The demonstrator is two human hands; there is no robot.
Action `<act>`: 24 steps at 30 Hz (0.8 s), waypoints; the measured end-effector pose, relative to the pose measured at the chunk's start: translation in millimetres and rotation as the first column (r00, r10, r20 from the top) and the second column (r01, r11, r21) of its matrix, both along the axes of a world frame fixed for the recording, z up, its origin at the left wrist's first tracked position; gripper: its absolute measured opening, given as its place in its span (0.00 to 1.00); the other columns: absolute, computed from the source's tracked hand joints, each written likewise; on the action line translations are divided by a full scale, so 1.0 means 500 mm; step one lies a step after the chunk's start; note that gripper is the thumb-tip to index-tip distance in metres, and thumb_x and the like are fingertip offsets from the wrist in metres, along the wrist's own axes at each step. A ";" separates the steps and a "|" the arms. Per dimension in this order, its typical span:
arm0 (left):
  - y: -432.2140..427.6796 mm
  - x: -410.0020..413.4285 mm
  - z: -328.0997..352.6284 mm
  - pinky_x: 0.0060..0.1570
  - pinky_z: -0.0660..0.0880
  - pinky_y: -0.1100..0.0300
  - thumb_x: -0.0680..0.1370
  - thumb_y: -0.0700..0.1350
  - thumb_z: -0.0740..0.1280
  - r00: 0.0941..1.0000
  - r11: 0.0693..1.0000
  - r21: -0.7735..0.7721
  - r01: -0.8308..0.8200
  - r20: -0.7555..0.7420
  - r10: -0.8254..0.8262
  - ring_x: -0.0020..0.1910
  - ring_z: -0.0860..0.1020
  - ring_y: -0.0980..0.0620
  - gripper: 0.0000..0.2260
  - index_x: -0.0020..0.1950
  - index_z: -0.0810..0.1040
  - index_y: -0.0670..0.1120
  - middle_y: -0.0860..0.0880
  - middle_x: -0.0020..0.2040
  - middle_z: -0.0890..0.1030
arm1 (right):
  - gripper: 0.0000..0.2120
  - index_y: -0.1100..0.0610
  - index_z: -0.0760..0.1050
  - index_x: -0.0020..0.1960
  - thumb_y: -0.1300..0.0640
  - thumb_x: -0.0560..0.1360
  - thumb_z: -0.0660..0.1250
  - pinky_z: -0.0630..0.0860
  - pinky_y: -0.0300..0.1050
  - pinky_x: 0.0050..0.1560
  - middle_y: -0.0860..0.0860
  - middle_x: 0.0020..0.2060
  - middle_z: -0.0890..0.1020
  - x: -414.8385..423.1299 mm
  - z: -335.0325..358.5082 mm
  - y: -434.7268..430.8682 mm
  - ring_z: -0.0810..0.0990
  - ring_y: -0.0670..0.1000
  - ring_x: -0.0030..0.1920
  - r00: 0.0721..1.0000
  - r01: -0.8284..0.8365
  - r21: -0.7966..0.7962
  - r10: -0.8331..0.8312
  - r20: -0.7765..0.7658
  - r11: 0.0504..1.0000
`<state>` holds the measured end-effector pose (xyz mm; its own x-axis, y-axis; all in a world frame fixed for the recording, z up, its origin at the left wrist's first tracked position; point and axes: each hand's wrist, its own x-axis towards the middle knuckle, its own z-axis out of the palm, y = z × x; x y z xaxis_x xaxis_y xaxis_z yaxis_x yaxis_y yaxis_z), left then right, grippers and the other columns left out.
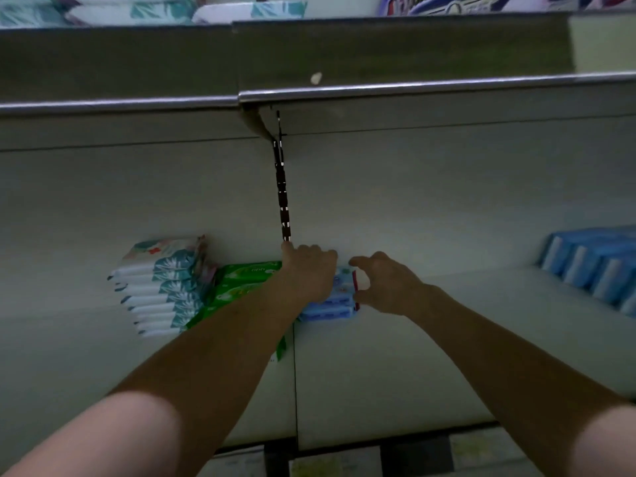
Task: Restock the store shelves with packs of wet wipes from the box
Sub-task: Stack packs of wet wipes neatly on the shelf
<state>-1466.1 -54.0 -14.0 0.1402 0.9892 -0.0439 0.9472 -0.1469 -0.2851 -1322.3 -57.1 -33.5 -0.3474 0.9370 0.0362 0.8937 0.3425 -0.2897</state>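
Item: blue wipe packs [340, 297], stacked at the back of the shelf [430, 339]. Grips: left hand [309, 273] curled over them; right hand [389, 284] spread at their right end. Left of them, green packs [241, 280] and teal-white stack [158, 290] shelved. Remainder unknown; no box visible.

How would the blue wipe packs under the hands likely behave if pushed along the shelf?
The blue packs look soft-wrapped, so they probably give slightly under the left hand. Stacked, upper ones may slide unless the right hand steadies the end. Lying flat on the shelf, they seem unlikely to tip or roll.
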 end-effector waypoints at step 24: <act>-0.066 0.096 0.114 0.70 0.53 0.41 0.77 0.46 0.66 0.997 0.995 0.078 0.066 -0.035 -0.064 0.62 0.72 0.44 0.25 0.72 0.63 0.47 0.44 0.63 0.72 | 0.32 0.51 0.58 0.76 0.52 0.76 0.67 0.67 0.45 0.63 0.58 0.67 0.68 0.080 0.109 -0.087 0.71 0.57 0.66 0.995 0.095 0.097 -0.093 -0.016 0.991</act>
